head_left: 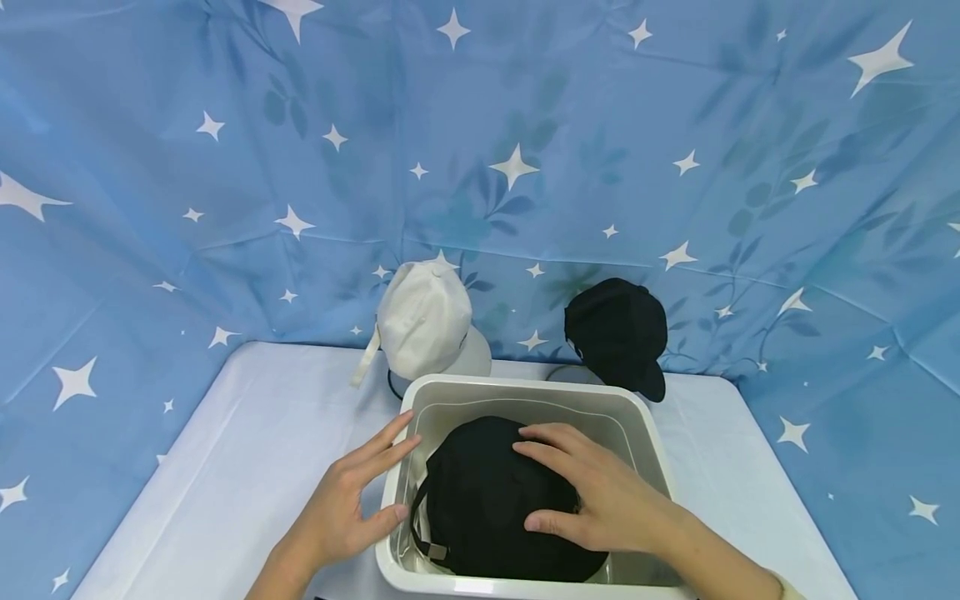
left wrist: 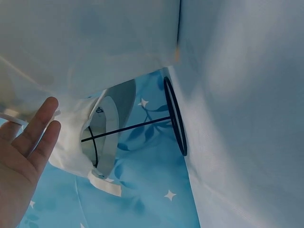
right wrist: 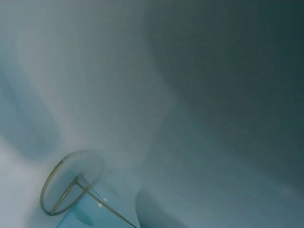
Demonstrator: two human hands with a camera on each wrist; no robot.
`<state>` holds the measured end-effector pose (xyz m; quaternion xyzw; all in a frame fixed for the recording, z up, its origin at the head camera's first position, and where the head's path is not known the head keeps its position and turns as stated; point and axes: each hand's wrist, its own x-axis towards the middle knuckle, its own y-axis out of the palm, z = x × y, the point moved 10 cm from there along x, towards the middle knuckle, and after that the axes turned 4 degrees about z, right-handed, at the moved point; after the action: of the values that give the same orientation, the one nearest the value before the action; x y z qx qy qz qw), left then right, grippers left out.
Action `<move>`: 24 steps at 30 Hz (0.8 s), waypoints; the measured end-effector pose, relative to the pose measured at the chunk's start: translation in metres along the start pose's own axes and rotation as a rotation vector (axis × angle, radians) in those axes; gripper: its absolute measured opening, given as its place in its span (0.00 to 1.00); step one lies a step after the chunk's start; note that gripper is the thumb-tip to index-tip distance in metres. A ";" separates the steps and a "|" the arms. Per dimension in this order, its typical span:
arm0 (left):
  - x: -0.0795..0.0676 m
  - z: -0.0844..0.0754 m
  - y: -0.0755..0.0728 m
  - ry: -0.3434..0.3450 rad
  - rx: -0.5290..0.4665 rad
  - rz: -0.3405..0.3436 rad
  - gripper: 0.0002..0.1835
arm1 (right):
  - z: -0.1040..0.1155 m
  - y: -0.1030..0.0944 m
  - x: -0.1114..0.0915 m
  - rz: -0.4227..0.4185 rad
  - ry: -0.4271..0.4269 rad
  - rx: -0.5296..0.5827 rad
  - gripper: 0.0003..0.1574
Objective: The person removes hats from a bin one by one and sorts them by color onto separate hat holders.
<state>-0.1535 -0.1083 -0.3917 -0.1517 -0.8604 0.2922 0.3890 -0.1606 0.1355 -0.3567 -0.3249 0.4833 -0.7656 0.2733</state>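
A black baseball cap (head_left: 491,508) lies crown up in a white plastic bin (head_left: 393,568), its strap and metal buckle at the left side. Over the cap's right part is my right hand (head_left: 592,492), fingers loosely bent and spread, thumb apart, overlapping the crown. My left hand (head_left: 345,500) is at the bin's left rim with its fingers spread and nothing held. In the left wrist view, the left hand's fingers (left wrist: 40,137) show beside the bin's outer wall (left wrist: 109,42). The right hand is hidden in the right wrist view.
Behind the bin, a white cap (head_left: 423,321) hangs on a black wire stand (left wrist: 175,116) at left. A second black cap (head_left: 618,333) is propped at the back right, near a round-based wire stand (right wrist: 45,194). A blue star-patterned curtain (head_left: 517,100) encloses the white table (head_left: 247,467).
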 end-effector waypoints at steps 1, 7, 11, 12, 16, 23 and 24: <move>0.000 0.000 0.000 -0.004 -0.005 0.000 0.40 | 0.000 0.000 0.000 -0.009 -0.001 0.014 0.44; -0.001 0.000 0.001 -0.003 -0.012 -0.003 0.41 | -0.001 0.000 -0.002 -0.051 -0.005 0.094 0.37; -0.001 0.000 0.001 -0.006 -0.012 -0.004 0.41 | 0.000 0.000 -0.001 -0.076 -0.017 0.123 0.35; -0.001 0.000 0.000 -0.005 -0.012 -0.005 0.41 | 0.001 0.000 -0.001 -0.080 -0.019 0.132 0.34; -0.001 0.000 0.000 -0.007 -0.015 -0.002 0.41 | 0.003 -0.002 0.000 -0.102 -0.035 0.167 0.29; -0.002 0.000 0.001 -0.009 -0.018 -0.002 0.41 | 0.000 -0.002 0.000 -0.125 -0.021 0.212 0.23; -0.001 -0.001 0.001 -0.006 -0.021 -0.004 0.41 | -0.001 -0.002 0.000 -0.126 -0.015 0.219 0.23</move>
<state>-0.1521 -0.1080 -0.3926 -0.1532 -0.8647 0.2829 0.3856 -0.1613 0.1371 -0.3550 -0.3285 0.3734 -0.8270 0.2621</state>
